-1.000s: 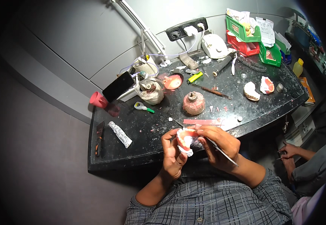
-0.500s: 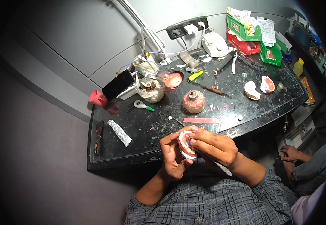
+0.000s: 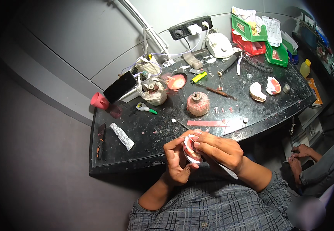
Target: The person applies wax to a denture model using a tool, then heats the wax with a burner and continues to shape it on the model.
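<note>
My left hand (image 3: 174, 158) is closed round a dental cast with a pink wax denture (image 3: 189, 144) on it. A row of pale teeth curves along the pink base, and white plaster (image 3: 194, 159) shows at the lower end. From the other side, my right hand (image 3: 224, 151) leans over the denture, its fingertips against the teeth and pink base. A metal wax spatula (image 3: 228, 172) is held in that same hand, its flat rounded blade sticking out below the palm. The spatula's other end is hidden by the fingers.
On the black bench (image 3: 151, 152) lie a pink wax strip (image 3: 205, 123), a wax-spattered round burner (image 3: 198, 104), a wooden-handled carver (image 3: 221, 93) and two cast pieces (image 3: 258, 92). A foil tube (image 3: 122, 136) and knife (image 3: 101, 140) lie left. Another person's hands (image 3: 299, 158) are at right.
My hands stay on the denture; it has tilted slightly. The other person's hands have shifted at the right, and a blurred round shape now shows at the lower right.
</note>
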Motion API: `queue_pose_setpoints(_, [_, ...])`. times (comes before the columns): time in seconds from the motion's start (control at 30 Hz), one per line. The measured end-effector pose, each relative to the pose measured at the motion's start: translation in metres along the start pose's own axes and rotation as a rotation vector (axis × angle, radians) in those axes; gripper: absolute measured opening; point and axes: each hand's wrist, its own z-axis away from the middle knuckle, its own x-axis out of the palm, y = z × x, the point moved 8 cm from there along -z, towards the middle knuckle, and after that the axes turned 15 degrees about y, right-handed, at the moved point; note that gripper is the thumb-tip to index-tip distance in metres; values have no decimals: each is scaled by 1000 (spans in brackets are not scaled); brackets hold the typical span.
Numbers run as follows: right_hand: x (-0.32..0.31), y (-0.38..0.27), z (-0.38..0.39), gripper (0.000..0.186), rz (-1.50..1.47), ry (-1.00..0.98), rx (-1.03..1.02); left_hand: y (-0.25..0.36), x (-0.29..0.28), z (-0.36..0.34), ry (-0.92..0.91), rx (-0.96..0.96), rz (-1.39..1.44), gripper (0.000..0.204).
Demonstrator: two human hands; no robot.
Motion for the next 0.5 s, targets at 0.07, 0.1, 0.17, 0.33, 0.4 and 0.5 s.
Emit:
queue_pose_setpoints(0.07, [0, 0, 1, 30, 6, 3, -7, -1, -1, 1, 21, -25, 5, 80])
queue_pose_setpoints(0.1, [0, 0, 1, 31, 8, 5, -11, 1, -1, 1, 36, -42, 9, 81])
queue_pose_setpoints(0.17, [1, 1, 1, 31, 1, -9, -6, 0, -2, 2, 59, -70, 15, 82])
queue_pose_setpoints(0.33, [2, 4, 5, 33, -1, -28, 14, -3, -5, 4, 107, -146, 3, 86])
queue_pose_setpoints(0.4, [2, 4, 5, 33, -2, -19, 23, -4, -6, 5, 124, -174, -1, 87])
queue_pose_setpoints(0.5, [2, 5, 6, 33, -4, -8, 31, -5, -8, 6, 150, -218, 3, 89])
